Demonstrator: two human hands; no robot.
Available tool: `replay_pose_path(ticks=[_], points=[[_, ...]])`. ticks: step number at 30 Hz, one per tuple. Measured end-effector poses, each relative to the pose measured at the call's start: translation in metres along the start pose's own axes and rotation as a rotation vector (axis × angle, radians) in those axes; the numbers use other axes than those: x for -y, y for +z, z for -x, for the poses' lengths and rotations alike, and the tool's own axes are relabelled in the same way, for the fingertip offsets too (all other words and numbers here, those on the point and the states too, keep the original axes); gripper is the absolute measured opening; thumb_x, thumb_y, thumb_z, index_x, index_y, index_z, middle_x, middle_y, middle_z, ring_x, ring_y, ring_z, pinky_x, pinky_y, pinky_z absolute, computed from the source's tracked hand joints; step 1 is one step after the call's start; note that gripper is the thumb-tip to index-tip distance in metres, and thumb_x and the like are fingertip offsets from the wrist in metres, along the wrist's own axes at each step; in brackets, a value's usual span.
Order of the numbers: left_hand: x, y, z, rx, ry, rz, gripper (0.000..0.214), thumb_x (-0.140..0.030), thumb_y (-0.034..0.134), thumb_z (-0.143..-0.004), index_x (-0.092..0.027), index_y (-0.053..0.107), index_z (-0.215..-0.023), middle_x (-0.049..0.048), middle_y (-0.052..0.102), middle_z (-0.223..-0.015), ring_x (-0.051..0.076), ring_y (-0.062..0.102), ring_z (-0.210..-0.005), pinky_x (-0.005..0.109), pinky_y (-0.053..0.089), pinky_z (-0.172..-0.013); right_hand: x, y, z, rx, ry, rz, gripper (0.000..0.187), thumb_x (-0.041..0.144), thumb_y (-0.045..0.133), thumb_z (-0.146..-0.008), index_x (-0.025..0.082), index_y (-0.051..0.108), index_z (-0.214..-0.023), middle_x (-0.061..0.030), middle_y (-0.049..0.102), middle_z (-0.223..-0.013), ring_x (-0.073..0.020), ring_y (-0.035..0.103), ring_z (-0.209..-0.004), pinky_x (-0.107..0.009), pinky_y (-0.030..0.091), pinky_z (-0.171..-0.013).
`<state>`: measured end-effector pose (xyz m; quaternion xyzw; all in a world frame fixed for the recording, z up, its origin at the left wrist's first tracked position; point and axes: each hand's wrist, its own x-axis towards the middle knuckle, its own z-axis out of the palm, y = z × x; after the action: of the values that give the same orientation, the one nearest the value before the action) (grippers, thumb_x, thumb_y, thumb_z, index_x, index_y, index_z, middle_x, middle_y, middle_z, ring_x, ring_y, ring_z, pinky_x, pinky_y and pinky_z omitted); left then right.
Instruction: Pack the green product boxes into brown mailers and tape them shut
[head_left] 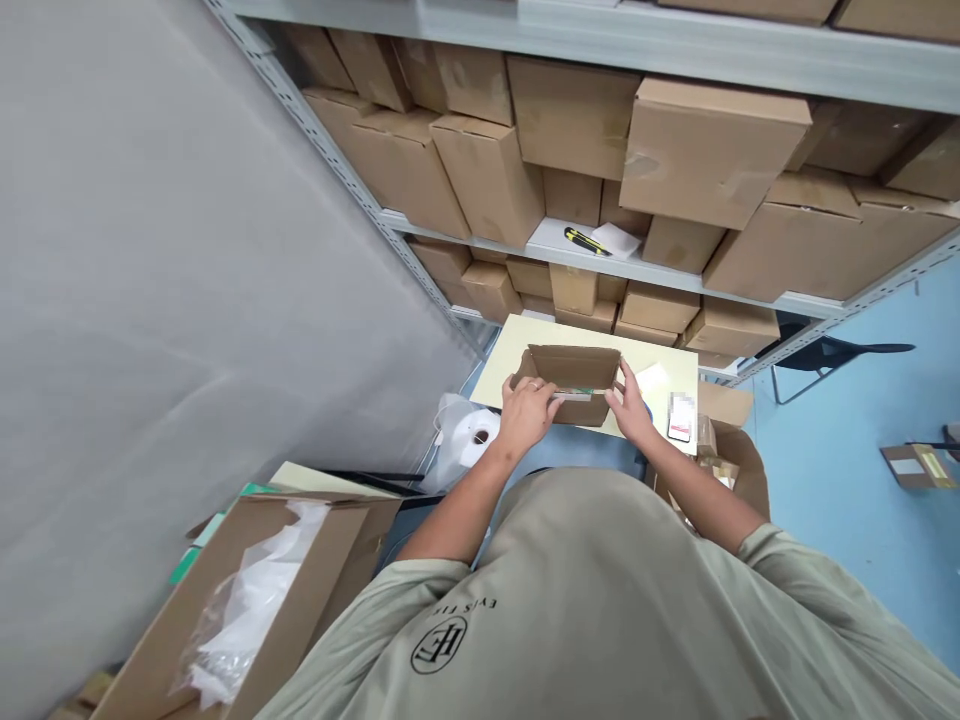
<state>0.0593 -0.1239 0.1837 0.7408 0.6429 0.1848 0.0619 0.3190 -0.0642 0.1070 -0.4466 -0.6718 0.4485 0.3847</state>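
An open cardboard box (574, 362) stands at the near side of a pale yellow table (501, 362), its opening facing me. My left hand (527, 412) reaches over the left side of the box, fingers closed on a thin flat white-and-green packet (574, 396) at the opening. What kind of packet it is I cannot make out. My right hand (630, 408) grips the right edge of the box, thumb near the packet's right end. To the right of that hand, a phone (681, 416) with a lit screen lies on the table.
Metal shelving (645, 262) packed with cardboard boxes rises behind the table. A yellow-and-black utility knife (586, 241) lies on one shelf. A white roll (480, 432) in plastic is left of the table. Large open cartons flank me, one (330, 560) holding clear plastic, another (750, 470) holding small packages.
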Motion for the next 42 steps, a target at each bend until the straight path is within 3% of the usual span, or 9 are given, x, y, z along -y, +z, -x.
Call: replay_pose_path(ticks=[5, 9, 12, 18, 21, 27, 32, 36, 42], points=[[0.019, 0.054, -0.008, 0.151, 0.024, 0.028, 0.022, -0.031, 0.06, -0.112, -0.026, 0.081, -0.113, 0.0111, 0.083, -0.115, 0.035, 0.072, -0.12, 0.064, 0.036, -0.125, -0.032, 0.007, 0.006, -0.076, 0.142, 0.191, 0.112, 0.076, 0.075, -0.096, 0.033, 0.021, -0.186, -0.0121, 0.023, -0.192, -0.0387, 0.03, -0.175, -0.065, 0.041, -0.137], [0.04, 0.087, -0.008, 0.298, 0.061, 0.067, 0.03, -0.025, 0.052, -0.114, -0.026, 0.082, -0.115, 0.0097, 0.084, -0.112, 0.033, 0.074, -0.116, 0.064, 0.037, -0.124, -0.056, 0.022, 0.013, -0.012, 0.294, 0.294, 0.094, 0.074, 0.08, -0.092, 0.029, 0.054, -0.17, -0.0161, 0.025, -0.19, -0.0416, 0.036, -0.173, -0.062, 0.046, -0.133], [0.052, 0.101, -0.012, 0.303, 0.092, 0.053, 0.034, -0.024, 0.048, -0.115, -0.026, 0.082, -0.114, 0.0103, 0.084, -0.113, 0.032, 0.074, -0.117, 0.065, 0.035, -0.126, -0.066, 0.033, 0.008, -0.018, 0.365, 0.335, 0.077, 0.073, 0.082, -0.089, 0.025, 0.07, -0.148, -0.0193, 0.03, -0.187, -0.042, 0.043, -0.169, -0.058, 0.051, -0.128], [0.067, 0.106, -0.038, 0.246, 0.16, 0.042, 0.033, -0.027, 0.05, -0.115, -0.025, 0.082, -0.124, 0.0151, 0.077, -0.138, 0.034, 0.068, -0.135, 0.061, 0.039, -0.129, -0.077, 0.041, -0.015, -0.202, 0.31, 0.309, 0.047, 0.068, 0.066, -0.101, 0.026, 0.074, -0.119, -0.0184, 0.06, -0.168, -0.0364, 0.044, -0.167, -0.057, 0.049, -0.127], [0.075, 0.103, -0.055, 0.263, 0.146, 0.043, 0.048, -0.047, 0.059, -0.112, -0.019, 0.075, -0.148, 0.0223, 0.059, -0.167, 0.042, 0.056, -0.152, 0.057, 0.052, -0.119, -0.077, 0.044, -0.021, -0.272, 0.298, 0.305, 0.035, 0.057, 0.057, -0.103, 0.026, 0.073, -0.113, -0.0174, 0.069, -0.156, -0.0358, 0.051, -0.161, -0.058, 0.05, -0.126], [0.097, 0.103, -0.088, 0.377, 0.198, 0.104, 0.098, -0.074, 0.075, -0.096, -0.012, 0.057, -0.169, 0.0256, 0.042, -0.18, 0.048, 0.043, -0.163, 0.058, 0.047, -0.129, -0.063, 0.047, -0.017, -0.369, 0.371, 0.338, 0.056, 0.041, 0.052, -0.102, 0.022, 0.059, -0.154, -0.016, 0.069, -0.158, -0.0351, 0.071, -0.138, -0.055, 0.059, -0.117], [0.114, 0.112, -0.089, 0.417, 0.326, 0.21, 0.097, -0.056, 0.09, -0.088, -0.018, 0.056, -0.17, 0.0223, 0.04, -0.181, 0.046, 0.042, -0.166, 0.06, 0.041, -0.135, -0.054, 0.04, -0.005, -0.386, 0.397, 0.378, 0.055, 0.048, 0.049, -0.108, 0.022, 0.059, -0.156, -0.0149, 0.079, -0.145, -0.0345, 0.076, -0.131, -0.052, 0.062, -0.112], [0.125, 0.12, -0.074, 0.411, 0.381, 0.322, 0.082, -0.045, 0.089, -0.092, -0.021, 0.061, -0.165, 0.0195, 0.047, -0.177, 0.043, 0.04, -0.168, 0.062, 0.037, -0.139, -0.056, 0.036, 0.006, -0.276, 0.358, 0.458, 0.057, 0.059, 0.048, -0.108, 0.021, 0.07, -0.143, -0.0178, 0.077, -0.147, -0.0364, 0.077, -0.126, -0.054, 0.06, -0.113], [0.13, 0.129, -0.055, 0.431, 0.448, 0.5, 0.079, -0.035, 0.085, -0.095, -0.027, 0.054, -0.167, 0.0181, 0.037, -0.181, 0.038, 0.048, -0.164, 0.06, 0.049, -0.132, -0.06, 0.032, 0.02, -0.171, 0.256, 0.528, 0.067, 0.06, 0.054, -0.108, 0.021, 0.062, -0.161, -0.0183, 0.049, -0.178, -0.0364, 0.06, -0.155, -0.055, 0.057, -0.122]])
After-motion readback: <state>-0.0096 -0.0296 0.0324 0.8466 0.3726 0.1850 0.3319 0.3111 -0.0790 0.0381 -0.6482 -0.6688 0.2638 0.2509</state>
